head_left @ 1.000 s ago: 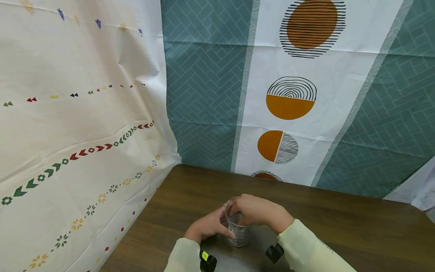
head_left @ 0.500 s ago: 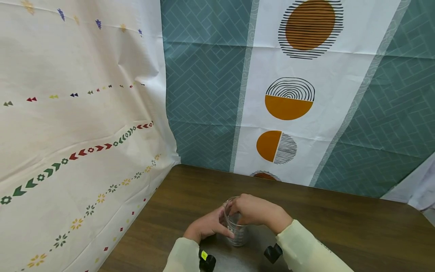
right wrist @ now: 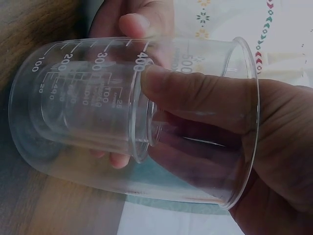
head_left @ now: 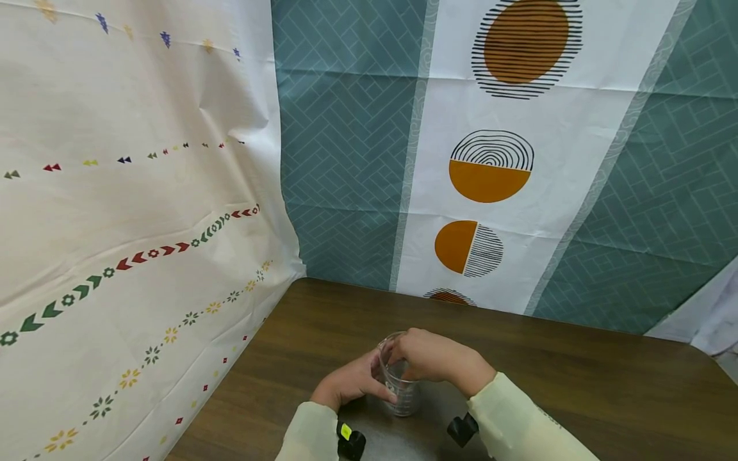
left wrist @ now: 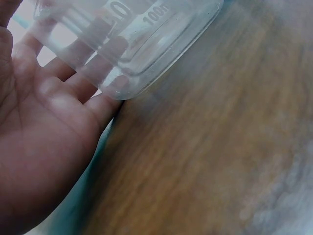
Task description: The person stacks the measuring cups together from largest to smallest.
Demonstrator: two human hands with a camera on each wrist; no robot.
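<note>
A large clear measuring beaker (head_left: pixel 408 402) with white printed graduations stands on the table in the head view. My left hand (head_left: pixel 359 382) grips it from outside, thumb on the near side. In the left wrist view, its fingers (left wrist: pixel 76 85) lie behind the clear wall. My right hand (head_left: pixel 441 360) reaches down through the beaker's mouth. Smaller clear beakers (right wrist: pixel 93 115) sit nested inside the large one, as the right wrist view shows. There, the right thumb (right wrist: pixel 181 93) and the fingers opposite hold the inner beakers at their rims.
The brown wooden table (head_left: pixel 323 314) has a shiny greyish patch around the beaker. A patterned cream cloth (head_left: pixel 144 205) hangs along the left side, and a teal and white cloth (head_left: pixel 346 166) hangs behind the table. Black wrist cameras (head_left: pixel 463 429) sit below both hands.
</note>
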